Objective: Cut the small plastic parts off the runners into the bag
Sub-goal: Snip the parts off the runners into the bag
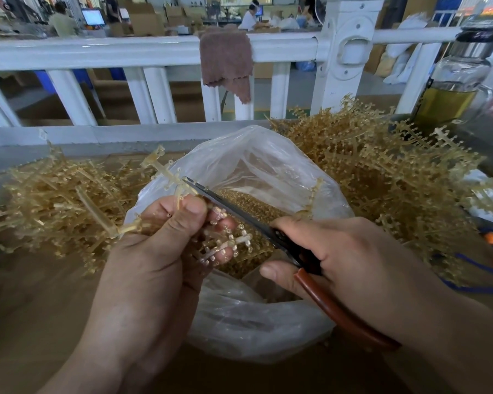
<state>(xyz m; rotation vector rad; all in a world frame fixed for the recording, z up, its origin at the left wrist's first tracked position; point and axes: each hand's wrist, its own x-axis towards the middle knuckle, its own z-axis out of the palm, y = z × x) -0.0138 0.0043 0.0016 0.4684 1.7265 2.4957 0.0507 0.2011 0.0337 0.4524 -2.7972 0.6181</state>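
Observation:
My left hand (154, 251) grips a translucent amber runner (165, 173) with small tube-shaped parts on its branches, held over the mouth of a clear plastic bag (268, 155). My right hand (339, 251) holds scissors (228, 206) by their red-brown handles. The dark blades reach up and left and meet the runner just above my left thumb. Small cut parts (254, 206) fill the bottom of the bag. More branches with parts (228, 245) stick out below my left fingers.
A heap of bare amber runners (54, 206) lies left of the bag, and a bigger heap of runners (382, 172) lies at the right. A glass bottle (456, 81) stands at the far right by a white railing (143, 49). A brown cloth (225, 58) hangs on the railing.

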